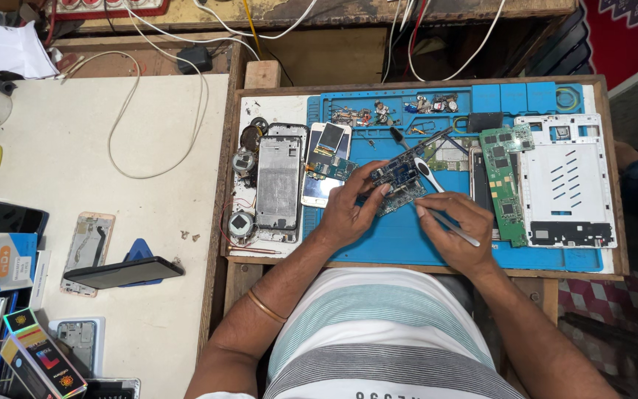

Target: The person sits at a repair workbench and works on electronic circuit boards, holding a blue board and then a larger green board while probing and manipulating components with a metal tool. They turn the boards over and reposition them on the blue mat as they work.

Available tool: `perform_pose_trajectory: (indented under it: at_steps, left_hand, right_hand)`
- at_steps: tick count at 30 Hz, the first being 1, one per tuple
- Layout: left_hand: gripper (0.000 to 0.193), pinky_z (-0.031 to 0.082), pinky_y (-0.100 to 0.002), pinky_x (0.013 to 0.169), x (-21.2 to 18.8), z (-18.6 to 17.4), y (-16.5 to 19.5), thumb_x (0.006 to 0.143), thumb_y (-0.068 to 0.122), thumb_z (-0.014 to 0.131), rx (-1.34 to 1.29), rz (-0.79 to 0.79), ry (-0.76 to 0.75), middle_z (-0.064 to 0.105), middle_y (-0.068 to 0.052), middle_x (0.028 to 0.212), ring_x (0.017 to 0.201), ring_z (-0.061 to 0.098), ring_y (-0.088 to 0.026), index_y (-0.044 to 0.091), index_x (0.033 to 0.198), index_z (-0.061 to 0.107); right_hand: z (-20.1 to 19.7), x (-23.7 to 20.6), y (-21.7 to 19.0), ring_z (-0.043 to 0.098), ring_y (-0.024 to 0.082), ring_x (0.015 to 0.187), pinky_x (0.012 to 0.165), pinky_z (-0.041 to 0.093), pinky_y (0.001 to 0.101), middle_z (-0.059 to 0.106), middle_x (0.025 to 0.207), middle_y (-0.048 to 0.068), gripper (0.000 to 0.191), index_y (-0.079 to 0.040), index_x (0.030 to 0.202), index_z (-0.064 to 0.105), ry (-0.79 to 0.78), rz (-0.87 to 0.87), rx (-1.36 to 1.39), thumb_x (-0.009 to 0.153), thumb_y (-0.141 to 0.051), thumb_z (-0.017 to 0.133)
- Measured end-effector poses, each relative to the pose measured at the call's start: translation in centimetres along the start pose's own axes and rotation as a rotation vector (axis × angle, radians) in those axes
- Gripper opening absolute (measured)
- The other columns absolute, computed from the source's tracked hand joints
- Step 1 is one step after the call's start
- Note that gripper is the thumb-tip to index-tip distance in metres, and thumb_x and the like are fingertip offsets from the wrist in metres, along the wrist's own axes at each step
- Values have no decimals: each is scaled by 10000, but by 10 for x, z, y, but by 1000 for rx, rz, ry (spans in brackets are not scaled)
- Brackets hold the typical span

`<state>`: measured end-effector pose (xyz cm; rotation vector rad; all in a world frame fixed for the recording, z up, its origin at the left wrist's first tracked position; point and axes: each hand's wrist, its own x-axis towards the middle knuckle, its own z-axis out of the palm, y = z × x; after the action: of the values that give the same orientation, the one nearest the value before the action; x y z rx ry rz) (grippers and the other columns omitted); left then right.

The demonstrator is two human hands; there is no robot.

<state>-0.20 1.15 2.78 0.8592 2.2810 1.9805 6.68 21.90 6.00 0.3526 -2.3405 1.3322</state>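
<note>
Blue mat: silicone work mat on a wooden tray on the desk; the hands work over its middle.
Head view, left hand: fingers closed on the small board, pinching its left edge and holding it just above the mat.
Head view, right hand: closed around a thin metal tool; its shaft runs out past the palm to the lower right, and the tip end points at the board's right edge. Whether the tip touches the board I cannot tell.
Small board: blue-green circuit board with metal shields, between the two hands, tilted slightly.
Beside it: a white-handled tool lies just behind the board; a long green board and a white tablet frame lie to the right.
Left of the hands: a grey phone frame and a phone with its screen up, well apart from the board.
Step in hand: by my reading, probing or prising a part on the small board while the left hand steadies it.
Next move calls for: a firm pinch on the left, and a light, exact press of the tip at the board's edge, so that the tip does not slip across the components.
</note>
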Motion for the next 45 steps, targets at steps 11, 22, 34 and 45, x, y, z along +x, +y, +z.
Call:
perform_pose_trajectory:
  at_steps: [11, 22, 34, 45]
  left_hand:
    - [428, 574, -253, 716, 0, 1, 0, 1082, 114, 610, -23, 65, 5, 790, -146, 1010, 916, 775, -146, 71, 1482, 465]
    - [427, 569, -247, 720, 0, 2, -1, 1086, 107, 620, -10, 99, 21, 780, -140, 1013, 911, 761, -132, 67, 1484, 472]
    - [565, 530, -256, 710, -1, 0, 2, 1076, 100, 623, -106, -82, -20, 720, -82, 830, 793, 686, -86, 79, 1590, 391]
    - [596, 627, -313, 821, -1, 1, 7, 1044, 117, 660, -55, -25, -198, 790, -107, 1011, 928, 777, -156, 119, 1581, 401]
  right_hand:
    - [0, 0, -2, 751, 233, 883, 799, 578, 319, 768, 976, 135, 147, -3, 1023, 762, -35, 23, 7, 881, -39, 771]
    - [2, -1, 0, 752, 220, 883, 817, 581, 320, 770, 960, 137, 143, -3, 1020, 763, -39, -4, -10, 879, -29, 767]
    - [-7, -6, 7, 748, 221, 1003, 1111, 514, 451, 765, 1050, 118, 155, -36, 1092, 739, 63, -97, -43, 939, -54, 750]
    - [-6, -6, 5, 717, 225, 1087, 1133, 457, 450, 747, 1172, 89, 287, -62, 1204, 708, 17, -228, -64, 922, -41, 755]
